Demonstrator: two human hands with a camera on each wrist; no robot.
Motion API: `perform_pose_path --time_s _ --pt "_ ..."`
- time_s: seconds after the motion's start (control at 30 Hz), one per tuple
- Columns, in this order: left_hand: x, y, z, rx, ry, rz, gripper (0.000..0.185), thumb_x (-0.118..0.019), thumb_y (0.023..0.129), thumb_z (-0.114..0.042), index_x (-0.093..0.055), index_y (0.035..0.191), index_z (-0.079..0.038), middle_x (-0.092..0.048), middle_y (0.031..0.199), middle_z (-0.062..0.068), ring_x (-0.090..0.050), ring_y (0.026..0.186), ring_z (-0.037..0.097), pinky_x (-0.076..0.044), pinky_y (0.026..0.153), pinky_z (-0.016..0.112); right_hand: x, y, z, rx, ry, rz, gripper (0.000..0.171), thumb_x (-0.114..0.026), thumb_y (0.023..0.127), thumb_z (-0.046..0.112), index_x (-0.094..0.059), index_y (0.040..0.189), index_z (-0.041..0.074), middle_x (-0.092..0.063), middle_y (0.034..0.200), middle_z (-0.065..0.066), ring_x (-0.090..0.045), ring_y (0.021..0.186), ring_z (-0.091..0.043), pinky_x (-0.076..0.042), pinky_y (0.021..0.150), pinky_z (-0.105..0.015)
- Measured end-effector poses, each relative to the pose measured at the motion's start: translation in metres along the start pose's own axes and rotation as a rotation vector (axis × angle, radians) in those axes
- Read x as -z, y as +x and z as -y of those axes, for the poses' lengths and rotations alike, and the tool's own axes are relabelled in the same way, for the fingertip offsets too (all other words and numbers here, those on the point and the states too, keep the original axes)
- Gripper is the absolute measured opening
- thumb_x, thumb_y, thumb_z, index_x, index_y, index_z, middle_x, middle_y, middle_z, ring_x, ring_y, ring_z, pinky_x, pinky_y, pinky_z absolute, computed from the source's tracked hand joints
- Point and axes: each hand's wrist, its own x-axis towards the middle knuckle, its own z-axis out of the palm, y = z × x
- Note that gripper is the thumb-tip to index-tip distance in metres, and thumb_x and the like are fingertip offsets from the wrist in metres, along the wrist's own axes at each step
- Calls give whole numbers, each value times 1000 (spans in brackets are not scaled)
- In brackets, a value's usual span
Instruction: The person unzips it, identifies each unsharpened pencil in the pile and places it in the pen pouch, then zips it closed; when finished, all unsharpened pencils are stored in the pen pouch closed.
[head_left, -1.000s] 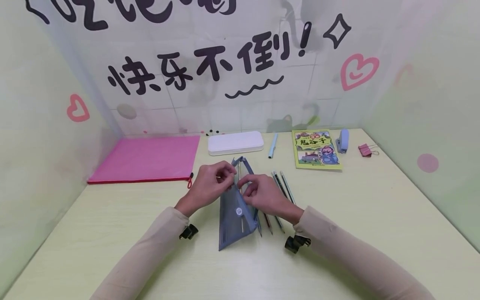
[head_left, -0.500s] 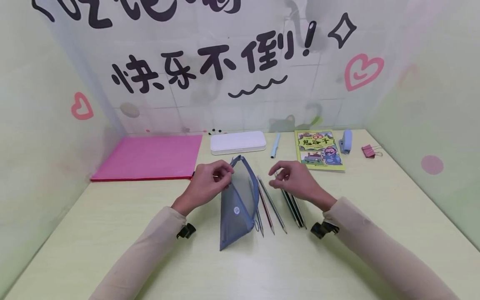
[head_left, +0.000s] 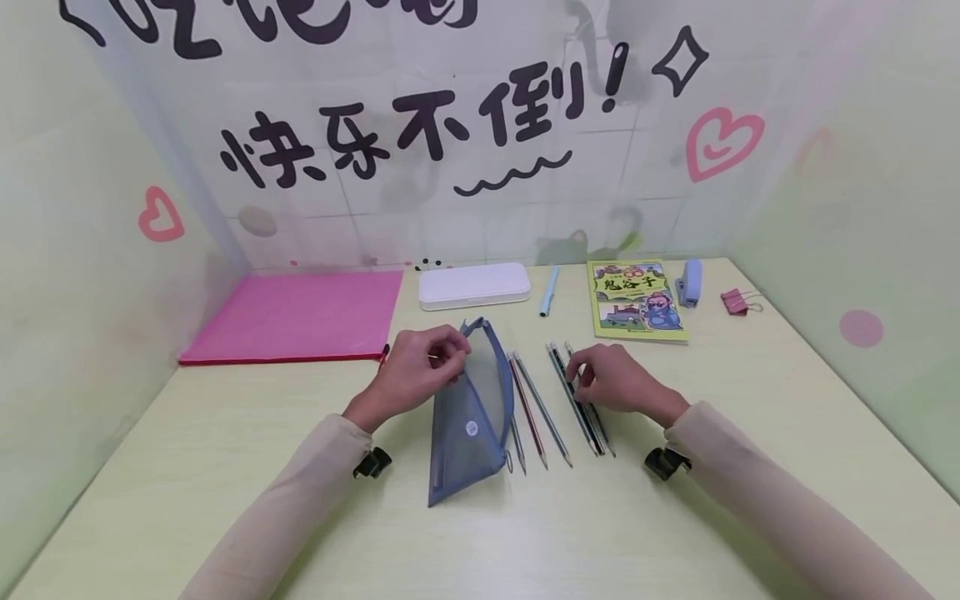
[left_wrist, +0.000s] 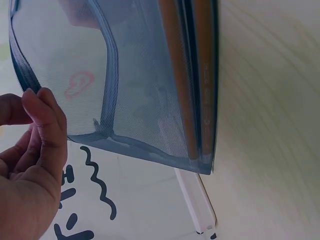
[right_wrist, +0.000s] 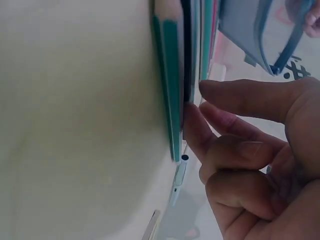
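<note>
On the pale green table [head_left: 750, 433] the blue mesh pouch [head_left: 468, 417] stands with its open rim pinched by the left hand [head_left: 416, 371], while the right hand [head_left: 611, 383] touches with bent fingertips the dark pencils [head_left: 577, 400] lying beside it.

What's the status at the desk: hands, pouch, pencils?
Left hand pinches the pouch rim, mouth open. Right hand fingers on the pencils lying right of it. More pencils between; nothing blocking.
</note>
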Motion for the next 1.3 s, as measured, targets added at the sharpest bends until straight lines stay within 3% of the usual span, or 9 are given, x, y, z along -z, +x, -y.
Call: perform_pose_path --time_s 0.3,0.53,0.7,0.8,0.97,1.13,1.2,1.3 --pt "3 -1 0 3 12 12 12 -61 95 -10 -71 100 -6 -71 80 4 -63 65 8 -59 66 21 -6 7 12 -10 -132 -13 12 -74 78 3 -72 87 10 -68 74 -4 -57 59 -13 -45 56 -25" --pt "3 -2 0 10 15 19 12 -62 94 -10 -71 102 -5 -71 81 5 -63 66 9 -59 67 21 -10 10 20 -60 -100 -32 20 -67 71 -3 -72 85 10 -61 82 -9 -41 53 -13 -35 51 -24" --pt "3 -3 0 6 6 23 12 -61 94 -7 -70 100 -5 -70 80 5 -62 64 8 -58 66 21 -10 12 15 -67 -33 -38 19 -69 72 1 -75 88 10 -65 85 -10 -38 52 -12 -35 51 -25" --pt "2 -2 0 10 1 27 12 -60 94 -7 -70 100 -5 -70 80 5 -62 64 8 -58 66 21 -6 12 11 -101 78 -40 20 -71 74 5 -76 92 10 -69 84 -8 -45 54 -12 -39 53 -26" --pt "1 -2 0 20 -3 24 12 -60 94 -8 -70 100 -6 -70 80 5 -63 64 10 -59 66 21 -1 11 10 -179 386 -64 28 -73 78 8 -75 107 6 -74 77 -4 -55 63 -13 -39 54 -26" --pt "0 -2 1 7 9 22 11 -61 95 -10 -71 100 -6 -69 78 4 -62 63 9 -57 65 20 -4 13 18 -191 632 -53 36 -73 82 8 -70 117 0 -71 68 0 -40 50 -10 -32 50 -24" --pt "0 -2 1 -10 14 15 11 -61 94 -9 -71 99 -6 -70 77 3 -62 62 8 -57 65 20 -6 14 23 -184 686 -55 38 -73 83 8 -68 120 -1 -69 67 0 -31 47 -9 -30 49 -24" --pt "0 -1 0 -30 20 6 11 -61 94 -8 -72 97 -7 -71 77 3 -62 62 8 -58 65 21 -11 15 34 -166 731 -72 40 -72 84 9 -67 123 0 -70 69 0 -32 48 -8 -30 50 -24"
